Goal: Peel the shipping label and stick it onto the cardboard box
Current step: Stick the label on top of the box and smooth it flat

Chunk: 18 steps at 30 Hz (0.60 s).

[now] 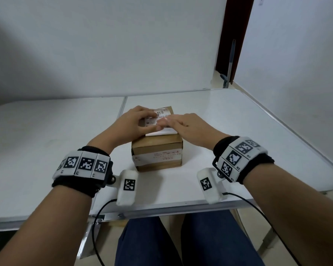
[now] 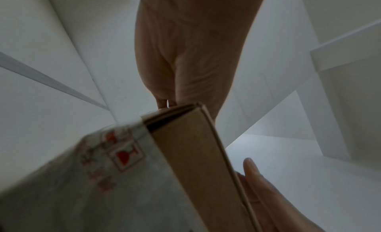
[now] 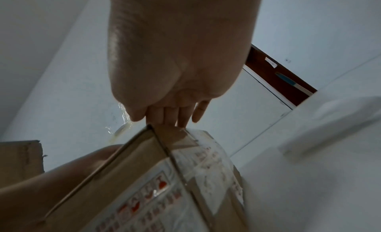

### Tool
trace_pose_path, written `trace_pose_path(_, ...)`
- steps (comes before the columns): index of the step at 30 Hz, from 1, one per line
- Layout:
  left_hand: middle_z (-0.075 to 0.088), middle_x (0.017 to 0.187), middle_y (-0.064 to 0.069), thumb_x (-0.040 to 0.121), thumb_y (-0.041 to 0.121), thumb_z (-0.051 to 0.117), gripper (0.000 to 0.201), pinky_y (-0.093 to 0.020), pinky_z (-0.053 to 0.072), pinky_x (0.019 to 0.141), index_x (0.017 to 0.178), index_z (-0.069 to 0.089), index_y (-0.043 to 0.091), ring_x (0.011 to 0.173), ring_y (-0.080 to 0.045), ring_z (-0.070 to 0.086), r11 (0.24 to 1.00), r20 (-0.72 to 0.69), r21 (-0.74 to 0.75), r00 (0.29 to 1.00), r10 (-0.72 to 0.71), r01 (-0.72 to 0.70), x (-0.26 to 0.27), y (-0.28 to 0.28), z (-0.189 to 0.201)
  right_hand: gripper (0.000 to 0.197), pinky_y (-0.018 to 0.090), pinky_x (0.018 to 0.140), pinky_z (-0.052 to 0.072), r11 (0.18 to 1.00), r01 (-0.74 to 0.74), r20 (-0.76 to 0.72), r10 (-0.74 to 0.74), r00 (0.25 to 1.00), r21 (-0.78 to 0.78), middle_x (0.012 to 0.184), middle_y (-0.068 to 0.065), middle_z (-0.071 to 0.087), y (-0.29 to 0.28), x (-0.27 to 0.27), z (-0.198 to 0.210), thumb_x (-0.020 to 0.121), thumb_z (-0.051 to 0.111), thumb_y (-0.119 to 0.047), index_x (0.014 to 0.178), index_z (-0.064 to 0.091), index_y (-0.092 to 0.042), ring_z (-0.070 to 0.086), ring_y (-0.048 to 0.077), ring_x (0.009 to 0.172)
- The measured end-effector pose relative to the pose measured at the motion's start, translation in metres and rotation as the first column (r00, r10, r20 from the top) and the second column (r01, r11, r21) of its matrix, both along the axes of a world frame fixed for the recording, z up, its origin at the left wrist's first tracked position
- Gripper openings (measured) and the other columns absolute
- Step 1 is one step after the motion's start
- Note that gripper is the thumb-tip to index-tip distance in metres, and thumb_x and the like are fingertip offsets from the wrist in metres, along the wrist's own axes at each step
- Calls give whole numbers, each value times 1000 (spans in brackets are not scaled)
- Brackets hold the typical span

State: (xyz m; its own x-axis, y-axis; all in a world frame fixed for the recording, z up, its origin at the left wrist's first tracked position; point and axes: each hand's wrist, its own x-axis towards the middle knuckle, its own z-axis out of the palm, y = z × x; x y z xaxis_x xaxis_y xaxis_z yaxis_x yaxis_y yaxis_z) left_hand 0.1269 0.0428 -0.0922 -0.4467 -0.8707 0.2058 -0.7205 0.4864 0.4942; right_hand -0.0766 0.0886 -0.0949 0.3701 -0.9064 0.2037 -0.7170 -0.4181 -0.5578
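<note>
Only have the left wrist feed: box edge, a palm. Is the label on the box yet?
Observer: Head view: the shipping label lies on top of the cardboard box.
Operator: Hands?
Observer: The left hand and right hand both press on the label.
Operator: Anything loose?
Observer: Right wrist view: clear crinkled film beside the thumb, at the box top. Cannot tell what it is.

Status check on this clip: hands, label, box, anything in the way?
Both hands flat on top of the box: left hand, right hand pressing the label. Label lies on the box top. Nothing in the way.
</note>
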Motion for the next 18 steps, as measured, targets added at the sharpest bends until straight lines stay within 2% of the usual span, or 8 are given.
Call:
trace_pose_path(4, 48, 131, 7, 80, 47, 68, 52, -19, 33, 95, 127, 60, 25, 116, -6, 45, 1000, -29, 15, 1000, -3, 3, -1, 3, -1, 55, 31, 110, 31, 990, -3, -40, 9, 999, 139, 146, 0, 50, -1, 0, -2, 99, 15, -52, 139, 49, -35, 46, 20, 131)
trace_pose_path(7, 44, 131, 6, 81, 44, 68, 54, -18, 31, 95, 130, 56, 23, 113, -5, 43, 1000, -21, 14, 1000, -5, 5, -1, 4, 0, 55, 33, 116, 19, 987, -7, -133, 28, 991, 158, 155, -2, 36, -4, 0, -1, 101, 10, -48, 147, 38, -34, 34, 21, 139)
trace_pose_path(10, 41, 132, 3, 80, 43, 70, 60, -19, 37, 97, 133, 53, 21, 111, -6, 46, 1000, -33, 16, 999, 10, -10, -1, 3, -2, 53, 33, 120, 8, 992, -29, -216, 56, 975, 126, 159, -5, 28, -10, 0, 0, 103, 7, -41, 148, 34, -34, 26, 18, 145)
trace_pose_path(14, 35, 136, 1, 79, 44, 71, 66, -18, 36, 94, 135, 50, 17, 110, -6, 47, 1000, -21, 1, 999, 26, -26, -1, 2, -2, 49, 30, 116, 10, 995, -33, -259, 57, 964, 98, 159, -7, 28, -18, -2, 3, 106, 10, -31, 149, 31, -33, 28, 14, 143)
trace_pose_path(18, 32, 138, 1, 79, 46, 70, 67, -17, 36, 94, 137, 48, 18, 110, -5, 46, 1000, 2, -8, 1000, 21, -21, 0, 1, 0, 48, 22, 108, 13, 991, 12, -292, 28, 956, 133, 159, -7, 27, -23, -2, 12, 106, 10, -29, 151, 28, -31, 28, 17, 141)
